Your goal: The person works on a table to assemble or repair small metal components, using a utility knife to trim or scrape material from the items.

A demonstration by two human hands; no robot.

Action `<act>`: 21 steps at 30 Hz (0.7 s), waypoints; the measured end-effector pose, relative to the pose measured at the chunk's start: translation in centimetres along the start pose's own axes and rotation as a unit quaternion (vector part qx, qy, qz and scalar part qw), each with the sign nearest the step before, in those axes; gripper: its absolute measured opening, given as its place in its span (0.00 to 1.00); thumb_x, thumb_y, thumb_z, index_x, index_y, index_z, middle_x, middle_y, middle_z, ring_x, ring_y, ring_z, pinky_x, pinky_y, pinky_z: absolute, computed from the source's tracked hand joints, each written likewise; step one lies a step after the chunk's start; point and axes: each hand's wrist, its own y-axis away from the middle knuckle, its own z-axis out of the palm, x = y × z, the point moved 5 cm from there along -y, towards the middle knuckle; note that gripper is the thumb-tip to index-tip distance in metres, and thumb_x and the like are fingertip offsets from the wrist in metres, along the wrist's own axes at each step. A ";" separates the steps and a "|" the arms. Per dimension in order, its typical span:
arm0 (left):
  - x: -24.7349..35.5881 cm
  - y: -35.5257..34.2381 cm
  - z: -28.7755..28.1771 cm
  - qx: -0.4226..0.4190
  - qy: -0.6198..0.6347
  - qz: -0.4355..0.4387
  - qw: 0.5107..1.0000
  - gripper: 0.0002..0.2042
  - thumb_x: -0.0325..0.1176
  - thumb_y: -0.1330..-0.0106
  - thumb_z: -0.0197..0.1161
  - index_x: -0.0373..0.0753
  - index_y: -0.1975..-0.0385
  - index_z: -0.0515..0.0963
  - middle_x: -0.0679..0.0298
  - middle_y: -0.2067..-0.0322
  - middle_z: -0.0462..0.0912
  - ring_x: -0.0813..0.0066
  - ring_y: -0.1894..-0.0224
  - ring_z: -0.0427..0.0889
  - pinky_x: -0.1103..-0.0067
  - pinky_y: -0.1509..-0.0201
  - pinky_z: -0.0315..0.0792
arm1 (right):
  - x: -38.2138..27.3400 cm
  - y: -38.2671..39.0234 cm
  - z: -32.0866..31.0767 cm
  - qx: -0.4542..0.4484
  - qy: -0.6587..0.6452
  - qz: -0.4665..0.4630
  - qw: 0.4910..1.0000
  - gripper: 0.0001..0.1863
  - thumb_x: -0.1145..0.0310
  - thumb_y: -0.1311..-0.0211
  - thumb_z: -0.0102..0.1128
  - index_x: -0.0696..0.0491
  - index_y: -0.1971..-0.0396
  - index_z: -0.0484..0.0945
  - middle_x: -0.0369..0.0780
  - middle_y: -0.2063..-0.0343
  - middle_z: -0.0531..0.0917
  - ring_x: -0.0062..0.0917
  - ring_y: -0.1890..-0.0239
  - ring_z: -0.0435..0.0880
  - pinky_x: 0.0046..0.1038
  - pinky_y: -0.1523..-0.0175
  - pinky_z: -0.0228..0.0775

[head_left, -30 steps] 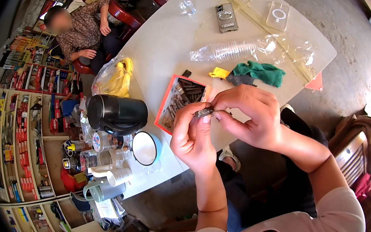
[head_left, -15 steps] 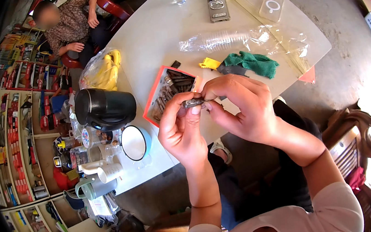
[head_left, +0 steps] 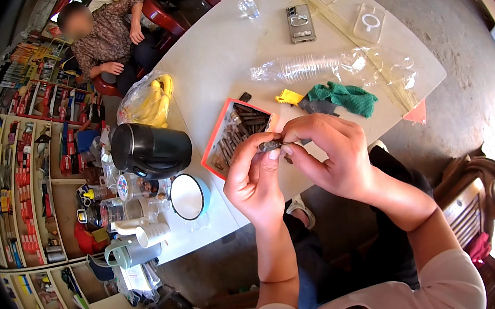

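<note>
Both hands are raised over the near edge of the table point(head_left: 216, 47). My left hand point(head_left: 254, 187) pinches a small dark metal piece point(head_left: 270, 145) between thumb and index finger. At its right end, my right hand point(head_left: 337, 159) closes thumb and forefinger on the same piece, the other fingers curled. Just behind my hands is an open red-edged box point(head_left: 215, 143) holding several small dark, elongated metal pieces. A green cloth point(head_left: 349, 99) and a yellow object point(head_left: 290, 97) lie beyond my right hand.
A black kettle point(head_left: 151, 151), bagged bananas point(head_left: 148, 99), white basin point(head_left: 188, 196), mug point(head_left: 152, 234) and bottles crowd the left side. A phone point(head_left: 299, 24), clear case point(head_left: 369, 23) and plastic wrap point(head_left: 305, 67) lie farther back. A person point(head_left: 100, 39) sits back left; a wooden chair point(head_left: 465, 214) stands right.
The camera view has shifted slightly. My hands keep hold of the small piece, with only slight movement of the fingertips.
</note>
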 end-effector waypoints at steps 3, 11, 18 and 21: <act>-0.8 0.0 -0.2 0.003 0.070 -0.045 0.997 0.11 0.20 0.40 0.61 0.27 0.58 0.75 0.58 0.65 0.81 0.78 0.66 0.78 0.83 0.58 0.72 | -0.1 -0.1 -0.1 -0.013 -0.002 0.021 1.000 0.12 0.78 0.57 0.65 0.54 0.71 0.73 0.38 0.75 0.80 0.29 0.78 0.79 0.26 0.75 0.70; -0.5 -0.3 0.1 0.007 0.056 -0.037 0.998 0.11 0.21 0.40 0.62 0.28 0.58 0.75 0.59 0.65 0.80 0.79 0.66 0.78 0.83 0.62 0.75 | -0.3 -0.7 -0.1 -0.012 -0.009 0.036 0.999 0.10 0.78 0.55 0.65 0.54 0.72 0.74 0.37 0.75 0.80 0.28 0.78 0.79 0.25 0.75 0.70; -0.8 0.1 -0.4 -0.001 0.033 -0.022 0.999 0.11 0.17 0.39 0.59 0.27 0.56 0.74 0.57 0.62 0.80 0.76 0.65 0.79 0.82 0.58 0.74 | -0.1 -0.3 0.3 -0.009 -0.013 0.039 0.999 0.09 0.79 0.54 0.64 0.55 0.72 0.75 0.36 0.75 0.80 0.30 0.77 0.79 0.26 0.71 0.71; -1.4 -0.1 0.0 -0.005 0.129 -0.086 0.988 0.11 0.18 0.39 0.59 0.28 0.56 0.75 0.57 0.63 0.81 0.75 0.65 0.80 0.80 0.58 0.74 | 0.0 -0.4 0.2 -0.011 -0.020 0.044 0.999 0.08 0.79 0.54 0.64 0.55 0.72 0.75 0.37 0.75 0.80 0.30 0.76 0.79 0.26 0.71 0.71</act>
